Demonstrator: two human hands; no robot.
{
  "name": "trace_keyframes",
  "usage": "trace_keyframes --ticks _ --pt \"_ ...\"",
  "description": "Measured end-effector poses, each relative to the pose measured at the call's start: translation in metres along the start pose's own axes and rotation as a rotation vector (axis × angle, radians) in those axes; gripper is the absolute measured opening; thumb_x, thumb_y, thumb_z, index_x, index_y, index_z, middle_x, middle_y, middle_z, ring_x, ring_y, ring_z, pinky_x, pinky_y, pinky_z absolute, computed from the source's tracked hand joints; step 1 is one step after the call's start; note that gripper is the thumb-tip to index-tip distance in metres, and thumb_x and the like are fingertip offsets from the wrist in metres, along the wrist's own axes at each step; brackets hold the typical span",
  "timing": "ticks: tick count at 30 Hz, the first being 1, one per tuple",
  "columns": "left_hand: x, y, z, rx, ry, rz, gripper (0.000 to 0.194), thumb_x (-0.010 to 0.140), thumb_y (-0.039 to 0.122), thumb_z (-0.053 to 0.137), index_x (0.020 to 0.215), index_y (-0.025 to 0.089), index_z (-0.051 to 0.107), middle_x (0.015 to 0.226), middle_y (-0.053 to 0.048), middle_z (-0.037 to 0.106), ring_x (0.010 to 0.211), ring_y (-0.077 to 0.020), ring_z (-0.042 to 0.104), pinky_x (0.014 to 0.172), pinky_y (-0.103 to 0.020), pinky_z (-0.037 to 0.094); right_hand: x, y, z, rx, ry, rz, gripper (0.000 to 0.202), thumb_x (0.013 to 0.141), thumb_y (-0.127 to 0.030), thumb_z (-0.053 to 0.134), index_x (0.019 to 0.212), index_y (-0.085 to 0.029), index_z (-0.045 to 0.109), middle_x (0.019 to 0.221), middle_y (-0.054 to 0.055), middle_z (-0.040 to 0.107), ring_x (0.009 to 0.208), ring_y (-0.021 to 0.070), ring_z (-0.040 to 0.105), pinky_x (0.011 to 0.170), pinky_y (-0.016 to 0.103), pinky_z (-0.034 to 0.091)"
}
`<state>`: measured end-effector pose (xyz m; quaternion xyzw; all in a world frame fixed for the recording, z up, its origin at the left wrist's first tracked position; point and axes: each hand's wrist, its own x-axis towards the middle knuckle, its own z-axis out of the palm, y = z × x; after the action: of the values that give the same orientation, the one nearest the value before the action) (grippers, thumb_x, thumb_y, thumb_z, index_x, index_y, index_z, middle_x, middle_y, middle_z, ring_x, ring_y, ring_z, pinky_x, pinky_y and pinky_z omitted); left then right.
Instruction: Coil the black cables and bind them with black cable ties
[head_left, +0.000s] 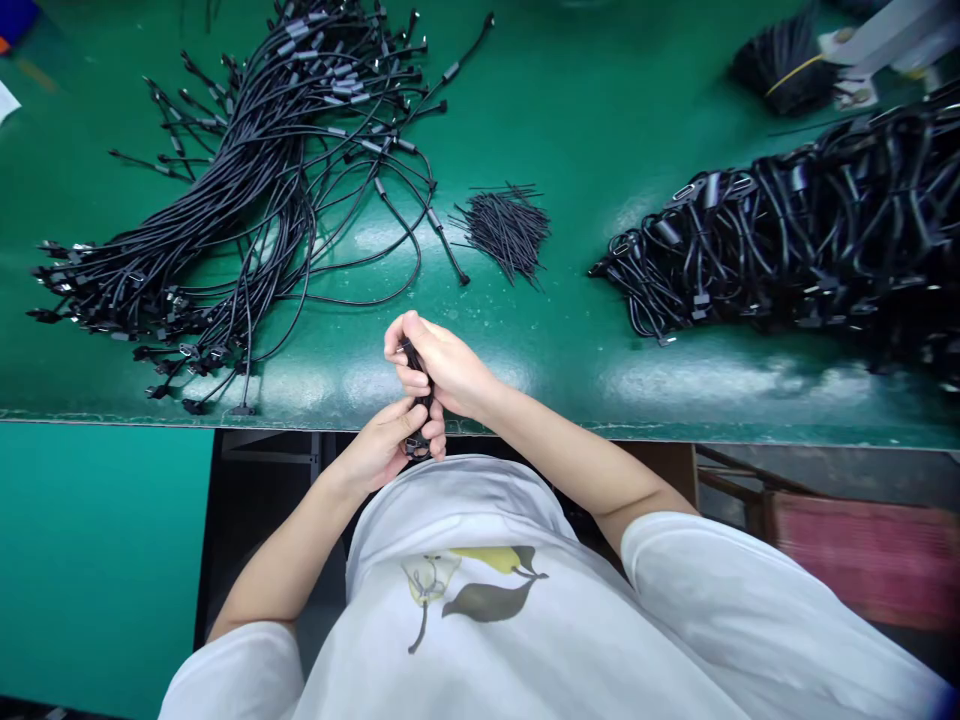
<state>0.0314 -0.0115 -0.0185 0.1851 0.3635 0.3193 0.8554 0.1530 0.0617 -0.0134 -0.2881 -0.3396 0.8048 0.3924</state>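
A black cable, gathered into a short bundle, is held upright at the table's front edge. My left hand is closed around its lower end, thumb across the front. Higher up, my right hand grips the top of the same bundle with fingers curled and thumb raised. Whether a tie is between those fingers is hidden. Beyond my hands lies a small pile of short black twist ties. To the left spreads a large heap of loose black cables with grey sleeves and plugs at their ends.
Bundled black cables are stacked along the right side of the green table. Behind them sits a banded bunch of black strips. A red woven seat stands below the table at right, and a green panel at left.
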Motion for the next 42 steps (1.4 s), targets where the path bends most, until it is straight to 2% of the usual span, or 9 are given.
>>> trace_keyframes --ticks 4,8,12,17,23,33,35,39,42 --pt "0.002 0.004 0.005 -0.18 0.023 -0.012 0.023 0.081 0.031 0.071 0.083 0.01 0.062 0.065 0.001 0.049 0.059 -0.0114 0.056 0.055 -0.022 0.047 -0.001 -0.001 -0.016 -0.492 0.039 -0.234 0.043 0.095 -0.057 0.039 0.098 -0.017 0.054 0.089 0.003 0.057 0.071 0.0107 0.058 0.067 0.026 0.052" --pt "0.011 0.017 -0.002 -0.231 0.276 0.237 0.011 0.084 0.022 0.065 0.083 0.012 0.063 0.07 -0.001 0.058 0.065 -0.0119 0.061 0.058 -0.02 0.05 -0.015 0.005 -0.027 -1.112 0.084 -0.641 0.052 0.09 -0.056 0.052 0.127 -0.02 0.053 0.131 0.014 0.051 0.118 0.024 0.052 0.098 0.043 0.047" --pt "0.017 0.027 -0.01 -0.298 0.464 0.252 0.013 0.088 0.022 0.059 0.082 0.011 0.063 0.071 -0.001 0.064 0.058 -0.0093 0.061 0.047 -0.017 0.046 -0.028 0.024 -0.026 -1.428 -0.184 -0.811 0.034 0.095 -0.038 0.053 0.124 -0.021 0.059 0.121 0.011 0.061 0.119 0.0235 0.053 0.098 0.043 0.046" --pt "0.017 0.028 -0.006 -0.312 0.519 0.215 0.016 0.089 0.019 0.055 0.079 0.01 0.063 0.073 -0.002 0.067 0.058 -0.0086 0.063 0.043 -0.016 0.044 -0.023 0.039 -0.023 -1.504 -0.173 -0.858 0.035 0.096 -0.029 0.051 0.128 -0.018 0.057 0.113 0.011 0.066 0.114 0.0221 0.056 0.103 0.046 0.044" --pt "0.015 0.031 -0.008 -0.255 0.548 0.141 0.015 0.086 0.022 0.061 0.074 0.012 0.061 0.064 0.001 0.064 0.05 -0.0079 0.058 0.045 -0.017 0.046 -0.019 0.035 -0.029 -1.427 -0.323 -0.877 0.034 0.097 -0.026 0.048 0.127 -0.012 0.056 0.116 0.014 0.065 0.116 0.021 0.056 0.106 0.05 0.044" --pt "0.017 0.02 -0.007 -0.159 0.453 0.288 0.017 0.078 0.023 0.074 0.086 0.011 0.063 0.069 0.002 0.059 0.053 -0.0041 0.053 0.046 -0.012 0.042 -0.024 0.041 -0.029 -1.26 -0.273 -0.76 0.025 0.098 -0.025 0.043 0.107 -0.019 0.066 0.105 0.008 0.068 0.108 0.0194 0.06 0.108 0.051 0.043" --pt "0.015 0.02 -0.005 -0.059 0.417 0.315 0.021 0.078 0.027 0.074 0.086 0.012 0.062 0.072 0.001 0.059 0.058 -0.0065 0.055 0.047 -0.014 0.044 -0.025 0.033 -0.031 -1.13 -0.223 -0.687 0.024 0.095 -0.035 0.052 0.11 -0.021 0.064 0.11 0.008 0.066 0.108 0.0195 0.06 0.108 0.049 0.042" --pt "0.01 0.019 0.002 0.181 0.226 0.322 0.023 0.084 0.035 0.068 0.09 0.015 0.058 0.073 0.001 0.054 0.066 -0.0119 0.06 0.051 -0.02 0.046 -0.017 0.012 -0.036 -0.656 0.157 -0.406 0.057 0.079 -0.055 0.068 0.122 -0.022 0.052 0.123 0.01 0.056 0.118 0.0209 0.054 0.104 0.042 0.044" --pt "0.008 0.015 0.008 0.255 0.056 0.169 0.026 0.085 0.038 0.066 0.093 0.014 0.058 0.069 0.002 0.051 0.062 -0.0132 0.061 0.047 -0.02 0.043 -0.008 0.0 -0.035 -0.249 -0.067 -0.108 0.067 0.068 -0.069 0.07 0.11 -0.02 0.054 0.092 0.003 0.061 0.09 0.0157 0.061 0.089 0.036 0.052"
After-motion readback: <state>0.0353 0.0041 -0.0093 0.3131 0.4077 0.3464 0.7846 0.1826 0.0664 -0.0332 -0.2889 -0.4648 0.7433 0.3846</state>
